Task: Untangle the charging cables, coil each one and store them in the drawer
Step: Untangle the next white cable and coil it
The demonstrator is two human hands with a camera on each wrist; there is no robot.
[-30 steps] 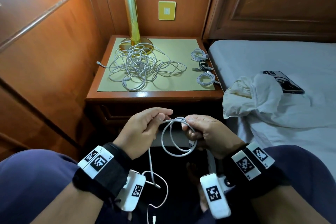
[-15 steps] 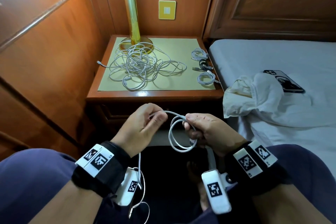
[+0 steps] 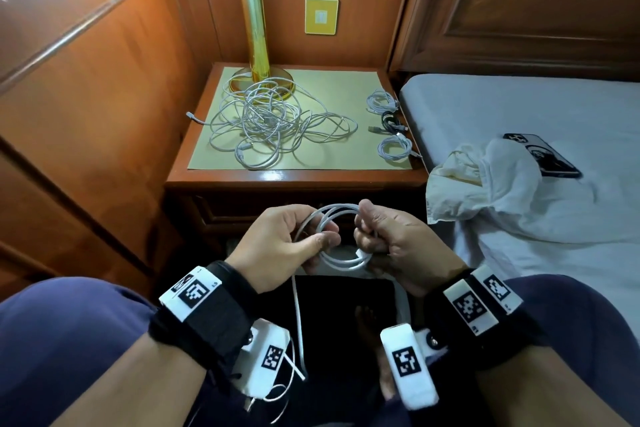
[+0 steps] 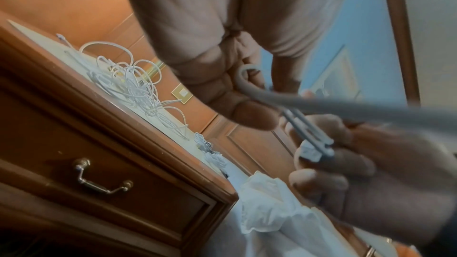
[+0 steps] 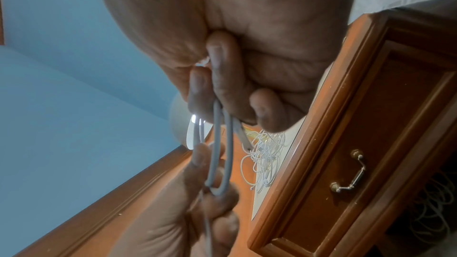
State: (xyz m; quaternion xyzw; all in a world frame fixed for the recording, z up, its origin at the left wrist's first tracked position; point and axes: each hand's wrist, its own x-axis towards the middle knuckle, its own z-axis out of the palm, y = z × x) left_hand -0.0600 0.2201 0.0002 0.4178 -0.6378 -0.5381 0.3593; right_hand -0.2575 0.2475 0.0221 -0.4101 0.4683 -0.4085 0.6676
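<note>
At the lower centre of the head view we see the left hand (image 3: 284, 239) and right hand (image 3: 391, 239), fingers curled, pinching opposite sides of a thin white charging cable (image 3: 332, 215) wound into a small coil, its tail hanging down between the knees. Above it, on the wooden nightstand (image 3: 294, 178), lies a tangled heap of white cables (image 3: 266, 121), with three small coiled cables (image 3: 389, 125) at its right edge; in the left wrist view the brass-handled wooden drawer (image 4: 103, 181) is closed.

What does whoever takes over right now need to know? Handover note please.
Left hand: pinches the white cable, feeding its loose tail.
Right hand: grips the part-wound coil and one plug end.
Nightstand: tangled pile of white cables by the lamp base; three coiled cables at its right edge.
Drawer: closed.
Done: three coiled, none stored.
Left: finish this coil, untangle and coil the pile, open the drawer, store all.
</note>
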